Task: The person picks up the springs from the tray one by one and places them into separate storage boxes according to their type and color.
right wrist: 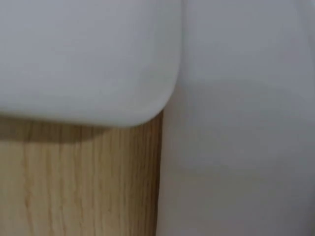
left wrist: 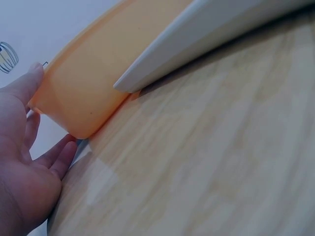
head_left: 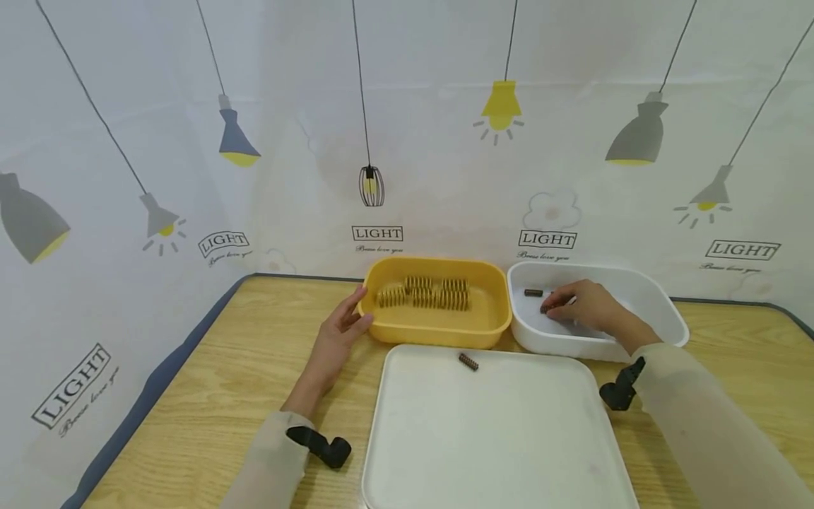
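In the head view my left hand (head_left: 337, 336) touches the left end of the yellow bin (head_left: 439, 335), fingers loosely spread along its wall. The left wrist view has this hand (left wrist: 29, 162) against the bin's outside (left wrist: 93, 93). Inside the yellow bin, several brass-coloured coil springs (head_left: 422, 297) lie in rows. My right hand (head_left: 588, 305) reaches into the white bin (head_left: 572, 344), fingertips pinching a dark coil spring (head_left: 545, 308) partly hidden by the fingers. Another dark spring (head_left: 533, 293) lies further back there. A single brown spring (head_left: 468, 362) rests on the white tray (head_left: 496, 431).
The tray stands in front of both bins on a wooden table (head_left: 254, 346). Behind the bins rises a pale lamp-printed sheet (head_left: 439, 177). In the right wrist view, a tray corner (right wrist: 142, 98) shows beside a blurred pale surface; the right hand is out of that view.
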The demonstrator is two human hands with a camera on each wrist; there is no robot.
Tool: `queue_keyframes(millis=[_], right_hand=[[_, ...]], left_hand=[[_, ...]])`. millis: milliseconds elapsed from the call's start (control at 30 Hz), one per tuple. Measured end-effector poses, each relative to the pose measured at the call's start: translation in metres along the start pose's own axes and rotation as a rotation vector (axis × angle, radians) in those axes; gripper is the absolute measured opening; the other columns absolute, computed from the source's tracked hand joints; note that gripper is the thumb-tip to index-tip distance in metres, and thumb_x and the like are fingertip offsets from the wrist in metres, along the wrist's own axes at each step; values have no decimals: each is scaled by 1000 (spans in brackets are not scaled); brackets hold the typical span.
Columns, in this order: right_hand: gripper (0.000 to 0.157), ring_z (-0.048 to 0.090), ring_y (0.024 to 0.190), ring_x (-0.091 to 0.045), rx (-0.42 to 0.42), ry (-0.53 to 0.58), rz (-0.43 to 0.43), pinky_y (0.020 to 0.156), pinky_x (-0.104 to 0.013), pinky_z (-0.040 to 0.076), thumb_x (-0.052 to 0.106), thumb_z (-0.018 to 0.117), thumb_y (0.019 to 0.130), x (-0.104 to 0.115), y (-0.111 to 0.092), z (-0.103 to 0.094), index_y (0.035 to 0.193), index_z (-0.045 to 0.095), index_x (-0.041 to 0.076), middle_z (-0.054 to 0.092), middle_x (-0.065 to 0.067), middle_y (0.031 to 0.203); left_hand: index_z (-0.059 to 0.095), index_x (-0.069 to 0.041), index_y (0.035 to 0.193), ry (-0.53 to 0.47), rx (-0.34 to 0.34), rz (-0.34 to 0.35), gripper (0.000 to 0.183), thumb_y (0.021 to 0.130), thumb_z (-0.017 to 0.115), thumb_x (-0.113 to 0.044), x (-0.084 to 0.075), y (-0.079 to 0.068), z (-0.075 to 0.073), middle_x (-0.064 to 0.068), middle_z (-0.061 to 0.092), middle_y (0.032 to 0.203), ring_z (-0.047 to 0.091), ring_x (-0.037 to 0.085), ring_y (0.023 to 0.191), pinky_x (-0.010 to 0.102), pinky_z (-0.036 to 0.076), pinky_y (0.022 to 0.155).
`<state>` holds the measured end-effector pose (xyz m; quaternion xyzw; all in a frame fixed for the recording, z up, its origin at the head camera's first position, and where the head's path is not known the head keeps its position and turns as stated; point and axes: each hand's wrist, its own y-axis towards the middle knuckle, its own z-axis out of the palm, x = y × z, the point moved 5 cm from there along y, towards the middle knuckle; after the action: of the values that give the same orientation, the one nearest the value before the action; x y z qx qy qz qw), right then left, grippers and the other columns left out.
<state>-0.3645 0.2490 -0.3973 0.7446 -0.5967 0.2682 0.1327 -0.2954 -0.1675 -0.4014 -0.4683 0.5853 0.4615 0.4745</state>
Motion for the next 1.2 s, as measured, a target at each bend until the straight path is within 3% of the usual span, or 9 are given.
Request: queue_keyframes(millis=[200,367,533,633,767,867,1000,1200], right_hand=[[29,57,87,-25,-91,-38,-20,70,-35,50,20,71,88,5,-6,-8,112,70,5,66,-9,102],[28,58,90,-28,-168,-37,-72,71,-38,49,20,67,91,18,-21,-20,114,68,5,65,-13,106],[33,60,86,-26,-222,19,-95,65,-33,48,31,63,94,36,-42,-33,118,66,9,62,-15,115],[35,59,82,-25,-259,68,-109,63,-31,48,37,61,94,51,-56,-35,118,66,12,64,-12,110],[33,57,77,-25,-289,129,-157,58,-27,45,38,63,93,72,-73,-26,115,68,14,66,-6,98],[31,57,77,-24,-297,152,-199,55,-25,45,35,65,92,84,-81,-13,113,69,13,66,-3,102],[26,58,77,-20,-304,159,-230,57,-25,49,30,68,90,95,-86,5,110,70,13,66,-1,105],[21,59,75,-16,-269,204,-267,57,-26,50,25,71,88,113,-89,25,106,71,13,66,3,95]], left_hand=[[36,-13,149,-10,6,1,57,97,58,-20,2,1,2,-2,27,154,29,30,138,41,28,110],[37,-14,148,-3,13,9,56,97,59,-20,2,2,3,-3,28,154,29,29,138,40,28,110],[40,-20,147,-12,4,8,53,97,58,-18,17,10,2,-8,30,152,30,27,138,41,28,110],[41,-25,146,-5,-12,8,52,97,58,-20,26,13,-1,-12,31,151,32,25,136,41,29,109],[43,-27,145,12,-30,19,51,97,59,-22,27,13,-3,-13,33,150,35,22,135,40,31,108],[43,-27,145,15,-33,22,52,96,60,-24,27,13,-3,-13,33,150,36,22,134,40,32,108],[43,-29,145,17,-35,11,52,96,60,-25,27,12,-3,-14,33,149,36,22,133,39,32,108],[43,-29,145,18,-41,7,52,96,60,-24,25,11,-4,-15,32,150,36,22,134,39,32,108]])
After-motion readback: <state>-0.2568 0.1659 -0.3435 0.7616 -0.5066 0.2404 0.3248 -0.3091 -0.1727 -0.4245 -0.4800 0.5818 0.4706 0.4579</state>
